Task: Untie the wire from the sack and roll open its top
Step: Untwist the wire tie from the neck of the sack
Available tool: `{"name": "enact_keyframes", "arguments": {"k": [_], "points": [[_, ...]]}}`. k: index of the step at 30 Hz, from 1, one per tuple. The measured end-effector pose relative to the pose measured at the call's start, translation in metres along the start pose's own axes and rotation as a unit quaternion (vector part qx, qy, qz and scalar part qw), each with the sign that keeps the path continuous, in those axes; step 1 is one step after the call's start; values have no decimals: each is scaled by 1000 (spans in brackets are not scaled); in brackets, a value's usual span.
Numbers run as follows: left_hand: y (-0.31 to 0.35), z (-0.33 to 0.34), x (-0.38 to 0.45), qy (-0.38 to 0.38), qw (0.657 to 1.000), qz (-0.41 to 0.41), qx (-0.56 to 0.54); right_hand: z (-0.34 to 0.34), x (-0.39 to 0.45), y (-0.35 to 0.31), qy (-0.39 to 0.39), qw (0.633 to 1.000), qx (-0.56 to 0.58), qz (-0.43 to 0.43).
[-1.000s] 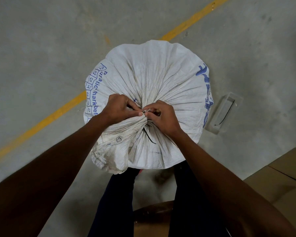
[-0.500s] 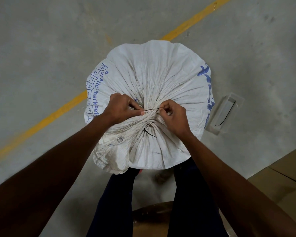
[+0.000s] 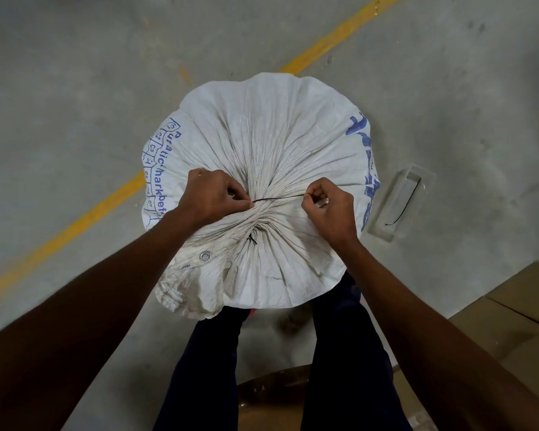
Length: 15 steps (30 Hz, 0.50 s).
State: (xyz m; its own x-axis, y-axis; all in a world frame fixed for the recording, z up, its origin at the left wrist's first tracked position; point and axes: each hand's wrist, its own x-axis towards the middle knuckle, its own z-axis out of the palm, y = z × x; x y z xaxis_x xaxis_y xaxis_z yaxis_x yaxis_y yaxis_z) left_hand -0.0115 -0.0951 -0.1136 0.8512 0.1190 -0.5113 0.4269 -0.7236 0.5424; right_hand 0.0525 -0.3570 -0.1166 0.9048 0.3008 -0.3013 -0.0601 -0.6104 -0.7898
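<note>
Sack [image 3: 271,144] with partly legible blue print, left hand [image 3: 212,197] and right hand [image 3: 330,209] both pinching wire [image 3: 277,199].

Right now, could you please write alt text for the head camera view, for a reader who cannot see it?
Seen from above, a left hand and a right hand pull a thin black wire taut between them, across the gathered top of a white woven sack with blue print. The sack stands on a grey concrete floor crossed by a yellow line.
</note>
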Motion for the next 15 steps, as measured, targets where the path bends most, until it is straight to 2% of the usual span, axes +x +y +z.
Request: {"name": "enact_keyframes", "arguments": {"k": [11, 15], "points": [[15, 4, 5, 3, 997, -13, 71, -5, -1, 10, -68, 997, -32, -15], [25, 4, 5, 37, 996, -3, 83, -2, -1, 3, -76, 991, -104, -41]]}}
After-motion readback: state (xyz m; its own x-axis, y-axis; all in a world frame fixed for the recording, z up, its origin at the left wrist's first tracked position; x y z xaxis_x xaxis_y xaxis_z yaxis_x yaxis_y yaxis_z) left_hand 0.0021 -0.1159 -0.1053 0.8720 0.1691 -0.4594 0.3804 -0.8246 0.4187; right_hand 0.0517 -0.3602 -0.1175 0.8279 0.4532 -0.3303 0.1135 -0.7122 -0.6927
